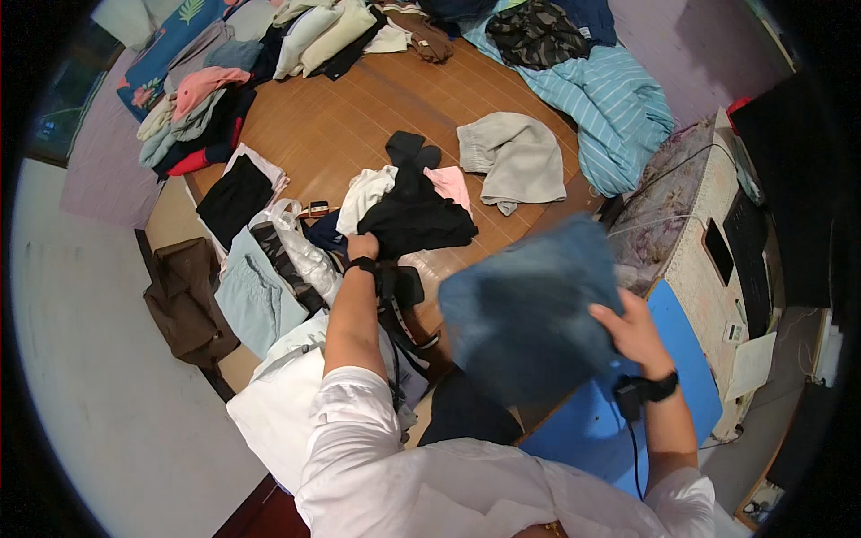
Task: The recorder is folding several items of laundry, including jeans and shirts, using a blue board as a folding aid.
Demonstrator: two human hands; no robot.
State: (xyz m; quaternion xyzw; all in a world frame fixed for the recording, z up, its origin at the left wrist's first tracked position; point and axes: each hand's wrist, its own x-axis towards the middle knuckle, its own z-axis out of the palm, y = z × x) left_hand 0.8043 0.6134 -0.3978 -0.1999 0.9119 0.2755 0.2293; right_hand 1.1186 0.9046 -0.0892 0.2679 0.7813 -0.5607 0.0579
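My right hand point(632, 336) grips the right edge of a folded blue denim garment point(531, 302), which is blurred and held above the brown slatted mat point(316, 107). My left hand point(363, 247) is at the lower left edge of a crumpled black garment point(420, 218), against a white cloth point(366, 195). Its fingertips are hidden, so its hold is unclear. A pink cloth point(451, 186) peeks out at the black garment's right side, and dark grey fabric point(410, 149) lies behind it. Farther right, light grey sweatpants or shorts point(514, 158) rest on the mat.
Folded clothes point(195, 121) are piled at the back left. A striped blue quilt point(605, 101) lies at the back right. Left of me are a folded black garment point(237, 195), pale blue shorts point(255, 289) and a brown garment point(188, 302). A phone point(718, 252) lies on the right-hand table.
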